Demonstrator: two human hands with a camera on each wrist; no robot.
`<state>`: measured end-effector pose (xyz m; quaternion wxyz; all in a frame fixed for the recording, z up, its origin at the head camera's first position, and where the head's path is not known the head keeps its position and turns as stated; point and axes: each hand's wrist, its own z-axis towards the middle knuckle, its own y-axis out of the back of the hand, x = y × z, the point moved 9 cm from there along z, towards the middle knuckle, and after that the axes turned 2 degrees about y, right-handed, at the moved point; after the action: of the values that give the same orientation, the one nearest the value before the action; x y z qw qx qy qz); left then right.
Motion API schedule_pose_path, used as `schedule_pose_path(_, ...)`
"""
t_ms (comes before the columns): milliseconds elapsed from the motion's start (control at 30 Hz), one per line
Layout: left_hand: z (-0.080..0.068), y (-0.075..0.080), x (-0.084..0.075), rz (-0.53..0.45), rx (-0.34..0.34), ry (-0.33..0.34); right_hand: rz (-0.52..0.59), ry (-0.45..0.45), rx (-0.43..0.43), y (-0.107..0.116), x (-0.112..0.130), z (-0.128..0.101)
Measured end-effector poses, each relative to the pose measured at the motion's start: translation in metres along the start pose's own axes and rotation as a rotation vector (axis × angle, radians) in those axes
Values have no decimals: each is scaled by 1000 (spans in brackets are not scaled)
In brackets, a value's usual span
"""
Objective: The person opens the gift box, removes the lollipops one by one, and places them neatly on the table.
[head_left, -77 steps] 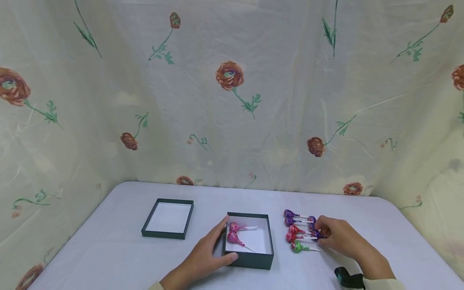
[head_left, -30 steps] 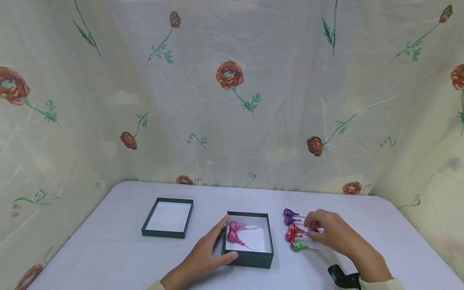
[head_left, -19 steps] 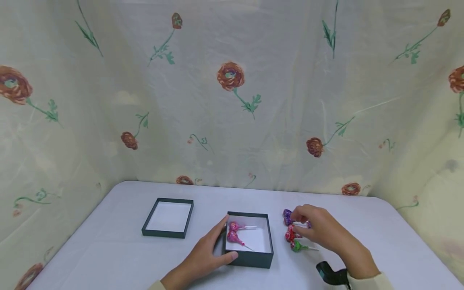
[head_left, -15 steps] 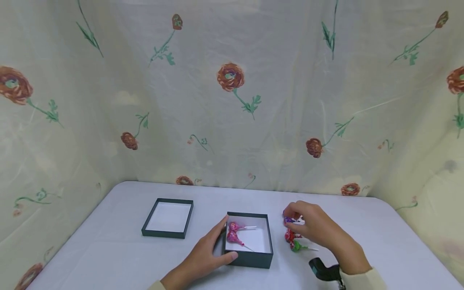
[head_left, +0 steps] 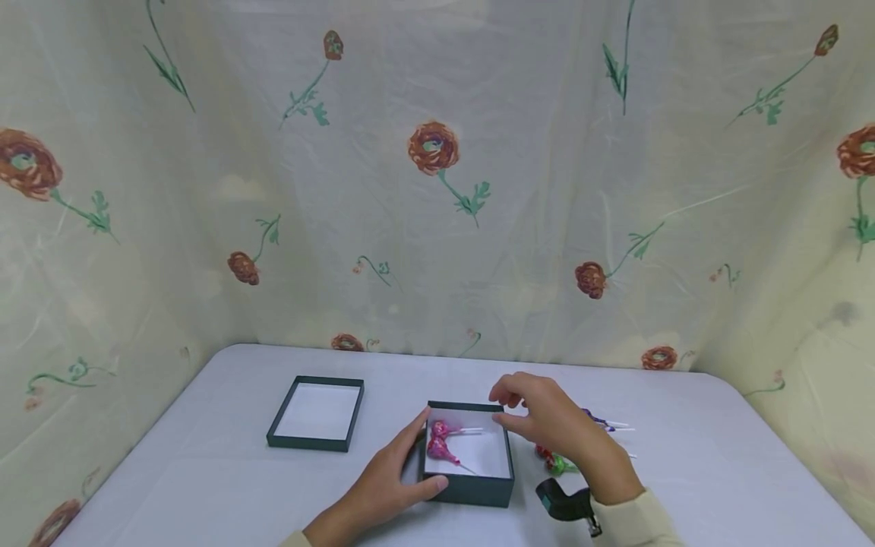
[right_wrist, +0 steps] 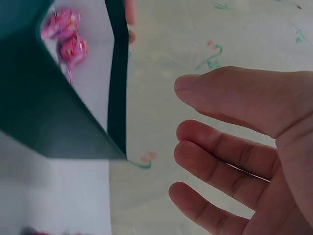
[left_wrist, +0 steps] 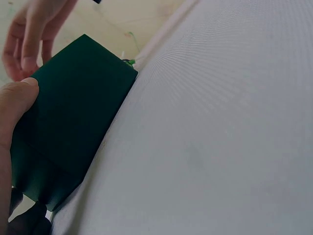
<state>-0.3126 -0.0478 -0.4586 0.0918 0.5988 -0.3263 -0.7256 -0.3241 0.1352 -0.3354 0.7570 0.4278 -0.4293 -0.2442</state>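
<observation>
Toward the left of the worktop (head_left: 205, 486) lies a shallow dark green lid (head_left: 317, 412), white inside, well apart from both hands. Near the front edge at the middle stands the dark green box (head_left: 469, 453); the left hand (head_left: 393, 475) rests against its left wall, thumb on the near left corner and fingers straight along the side, holding nothing. Two pink lollipops (head_left: 440, 441) lie in the box's left half, heads toward the left wall, sticks pointing right and slightly toward the front.

The right hand (head_left: 547, 418) hovers over the box's far right corner, fingers loosely curved and spread; the right wrist view shows its palm bare, with no lollipop held. It is the nearer hand to the loose lollipops (head_left: 557, 462), which lie just right of the box, behind and beneath the wrist, sticks running toward the right edge.

Most of that loose group is hidden by the right hand and sleeve; only a red and a green head and a few white sticks show, so their count cannot be told.
</observation>
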Motion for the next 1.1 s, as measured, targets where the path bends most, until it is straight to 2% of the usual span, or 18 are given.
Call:
schedule_pose_path(200, 0, 0, -1, -12, 6, -1, 37, 26, 22, -17, 10, 8)
schedule_pose_path(333, 0, 0, -1, -17, 7, -17, 88, 70, 21, -27, 16, 11)
schedule_pose_path(533, 1, 0, -1, -16, 5, -9, 101, 134, 20, -42, 23, 16)
schedule_pose_path(800, 2, -2, 1, -22, 18, 22, 174, 143, 26, -57, 25, 17)
schedule_pose_path(1100, 0, 0, 0, -22, 10, -2, 182, 163, -1, -68, 25, 19)
